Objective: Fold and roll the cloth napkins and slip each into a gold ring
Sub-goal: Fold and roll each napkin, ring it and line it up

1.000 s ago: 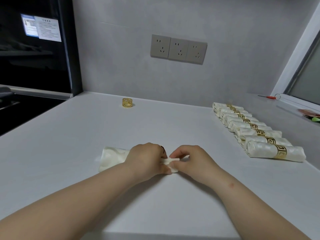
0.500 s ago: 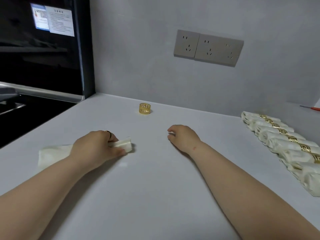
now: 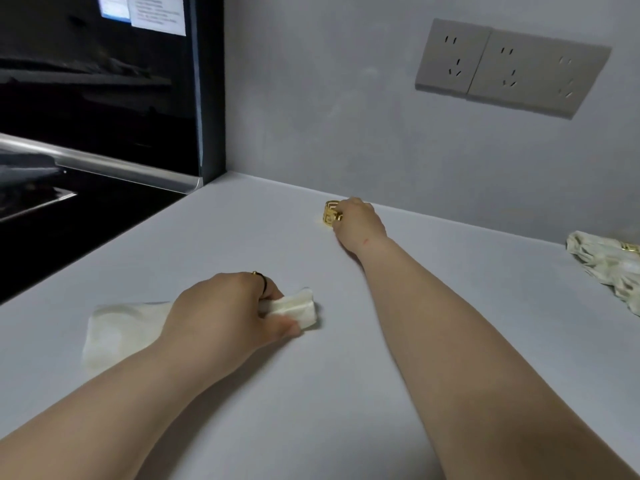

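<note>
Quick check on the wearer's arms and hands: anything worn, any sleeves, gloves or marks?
Both forearms are bare, with no sleeves, gloves, watch or bracelet in view. The left hand wears one thin dark finger ring with a small gold piece on top. The right hand wears nothing and has a short scratch mark near the wrist.

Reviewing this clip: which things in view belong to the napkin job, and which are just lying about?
In the job: rolled napkin, gripped by left hand; gold ring, pinched by right hand; finished napkins at right edge.
Lying about: wall sockets; black appliance.
</note>
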The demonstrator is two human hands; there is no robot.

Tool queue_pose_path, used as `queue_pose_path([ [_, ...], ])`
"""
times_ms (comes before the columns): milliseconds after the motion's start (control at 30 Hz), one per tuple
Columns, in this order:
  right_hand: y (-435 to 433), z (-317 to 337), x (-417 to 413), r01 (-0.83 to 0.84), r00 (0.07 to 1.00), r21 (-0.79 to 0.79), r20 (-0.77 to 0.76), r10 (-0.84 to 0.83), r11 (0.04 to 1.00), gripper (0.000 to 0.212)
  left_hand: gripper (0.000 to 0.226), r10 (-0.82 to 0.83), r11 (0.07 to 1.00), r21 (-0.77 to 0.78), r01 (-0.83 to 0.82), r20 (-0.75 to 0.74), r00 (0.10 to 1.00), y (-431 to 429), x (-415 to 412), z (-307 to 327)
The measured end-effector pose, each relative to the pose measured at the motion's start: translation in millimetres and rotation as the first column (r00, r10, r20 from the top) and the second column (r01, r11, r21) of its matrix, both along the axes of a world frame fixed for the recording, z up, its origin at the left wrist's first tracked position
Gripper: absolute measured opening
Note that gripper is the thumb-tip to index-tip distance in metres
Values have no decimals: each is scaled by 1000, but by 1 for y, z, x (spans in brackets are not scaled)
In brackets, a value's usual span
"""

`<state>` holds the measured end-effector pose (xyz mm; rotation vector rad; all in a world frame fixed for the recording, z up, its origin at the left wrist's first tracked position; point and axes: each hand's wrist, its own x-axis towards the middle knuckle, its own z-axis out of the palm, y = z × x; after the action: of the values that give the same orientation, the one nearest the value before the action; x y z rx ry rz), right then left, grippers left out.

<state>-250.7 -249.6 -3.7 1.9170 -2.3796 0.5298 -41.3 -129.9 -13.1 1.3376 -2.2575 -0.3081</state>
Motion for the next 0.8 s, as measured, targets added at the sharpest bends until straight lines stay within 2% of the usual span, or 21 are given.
queue_pose_path([
  [67,1,0,1,41,993,-64,117,-33,997,15,25,-7,1000,-20,7,-7,1000,0,0,-1],
  [267,55,14,5,26,904,-207,422,65,978,16,20,14,1000,-16,-14,-27,1000,1,0,1],
  [333,91,21,7,75,803,-218,592,71,973,21,21,32,999,37,-30,-63,997,3,-1,5],
  [400,130,24,8,153,641,-190,766,49,970,25,20,56,992,121,-40,-132,990,6,-1,7],
  [467,169,28,8,182,483,-156,874,50,971,22,18,73,985,168,-45,-167,983,10,-1,10],
  [667,263,15,17,267,180,-90,983,42,960,16,17,129,974,213,-71,-272,954,34,-9,18],
  [800,276,5,32,365,111,-129,989,94,922,13,16,133,967,253,-16,-452,882,60,-34,21],
])
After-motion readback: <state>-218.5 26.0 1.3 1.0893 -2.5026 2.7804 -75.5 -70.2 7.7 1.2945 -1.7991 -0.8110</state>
